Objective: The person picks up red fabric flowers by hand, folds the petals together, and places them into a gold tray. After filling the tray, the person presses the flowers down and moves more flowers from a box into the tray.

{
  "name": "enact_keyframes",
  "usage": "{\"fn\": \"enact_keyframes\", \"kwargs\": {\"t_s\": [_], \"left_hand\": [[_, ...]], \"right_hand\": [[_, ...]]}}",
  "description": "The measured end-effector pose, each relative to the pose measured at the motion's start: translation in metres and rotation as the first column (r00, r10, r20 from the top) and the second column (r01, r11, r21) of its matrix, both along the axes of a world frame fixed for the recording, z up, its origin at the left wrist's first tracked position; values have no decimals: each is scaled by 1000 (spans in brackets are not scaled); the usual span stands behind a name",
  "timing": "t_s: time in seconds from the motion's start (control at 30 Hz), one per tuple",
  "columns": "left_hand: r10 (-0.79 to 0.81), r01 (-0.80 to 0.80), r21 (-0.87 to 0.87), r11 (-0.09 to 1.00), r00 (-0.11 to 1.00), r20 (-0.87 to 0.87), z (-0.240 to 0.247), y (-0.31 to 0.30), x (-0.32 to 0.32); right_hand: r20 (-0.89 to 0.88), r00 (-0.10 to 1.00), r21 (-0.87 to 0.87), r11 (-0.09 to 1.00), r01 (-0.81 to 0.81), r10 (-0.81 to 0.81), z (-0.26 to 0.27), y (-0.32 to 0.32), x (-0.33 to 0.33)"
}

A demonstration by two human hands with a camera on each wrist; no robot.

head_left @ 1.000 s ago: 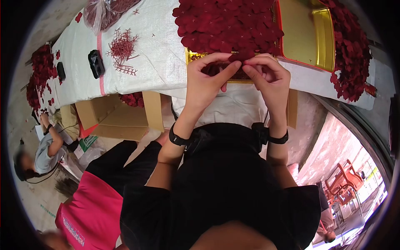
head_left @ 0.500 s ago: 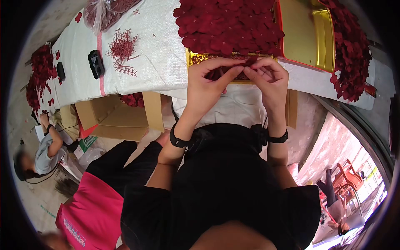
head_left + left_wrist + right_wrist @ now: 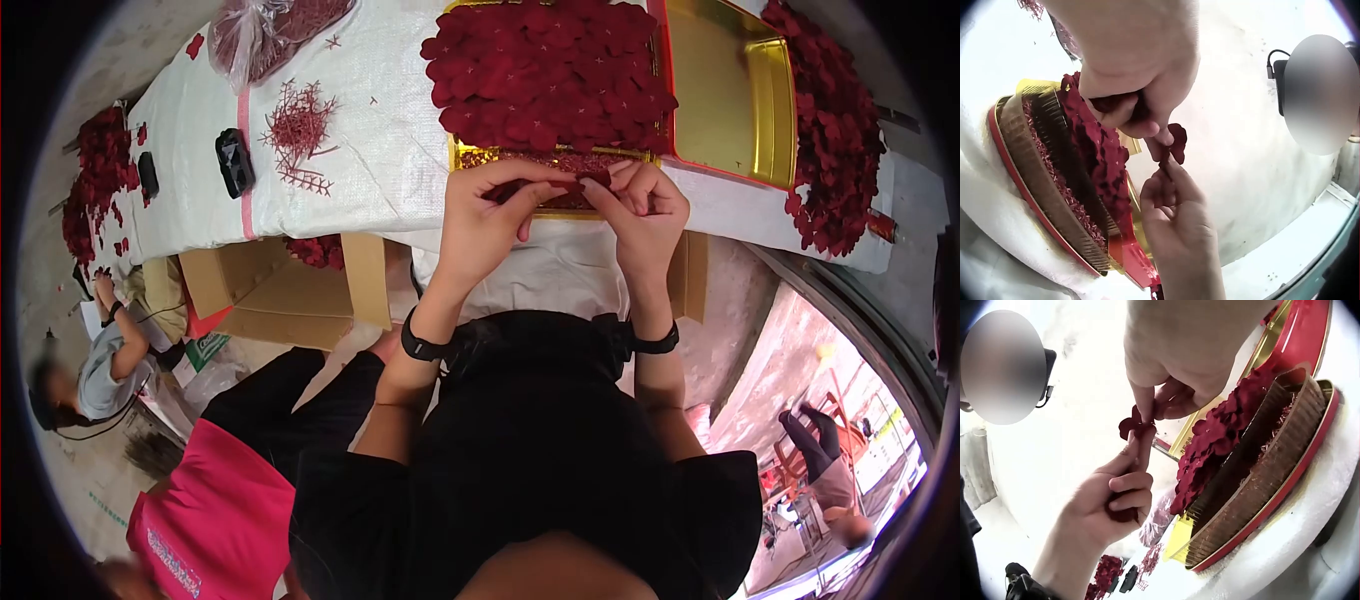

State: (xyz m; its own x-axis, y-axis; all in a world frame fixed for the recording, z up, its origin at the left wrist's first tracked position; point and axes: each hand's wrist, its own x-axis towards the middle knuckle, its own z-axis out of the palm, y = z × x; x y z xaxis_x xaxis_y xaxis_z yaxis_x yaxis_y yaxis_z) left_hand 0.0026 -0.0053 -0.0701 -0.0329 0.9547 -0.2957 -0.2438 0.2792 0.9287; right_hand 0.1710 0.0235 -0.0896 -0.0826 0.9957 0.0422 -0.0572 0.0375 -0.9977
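Box: on the cloth [image 3: 390,185]; the box [image 3: 462,157] is the landmark, sides as the wearer sees them.
Flower heap [image 3: 550,75]: on the box, over its far part.
Loose bits [image 3: 1066,194]: inside the box, along its near side.
Left hand [image 3: 487,215]: at the box's near left edge.
Right hand [image 3: 645,215]: at its near right edge.
Single flower [image 3: 1135,422]: between both hands' fingertips, by the near side.
Side tray [image 3: 730,95]: just beside it, right.
Petal pile [image 3: 835,140]: farther right, past the tray.
Sprig clump [image 3: 300,130]: left, apart.
Bag [image 3: 275,40]: left, behind the clump.
Carton [image 3: 290,300]: before it, left, below the cloth's edge.
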Motion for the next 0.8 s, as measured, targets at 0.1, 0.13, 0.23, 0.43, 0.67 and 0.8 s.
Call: {"fn": "enact_keyframes", "kwargs": {"t_s": [0.1, 0.13, 0.23, 0.43, 0.67, 0.8], "left_hand": [[36, -36, -24, 999, 999, 11, -3, 5, -5], [56, -56, -55, 997, 998, 11, -1, 7, -6], [117, -114, -86, 990, 993, 26, -4, 11, -12], [166, -162, -77, 984, 985, 49, -13, 11, -12], [114, -71, -141, 988, 937, 329, -13, 11, -17], [124, -45, -159, 986, 837, 533, -9, 14, -17]], "right_hand": [[-90, 995, -135, 990, -47, 35, 8, 11, -6], [-96, 995, -161, 986, -51, 36, 12, 16, -7], [-36, 999, -167, 986, -16, 10, 16, 38, -8], [428, 893, 160, 984, 74, -137, -8, 75, -17], [617, 670, 589, 807, -46, -412, 1, 72, -23], [539, 752, 567, 824, 10, -380, 18, 46, -28]]}}
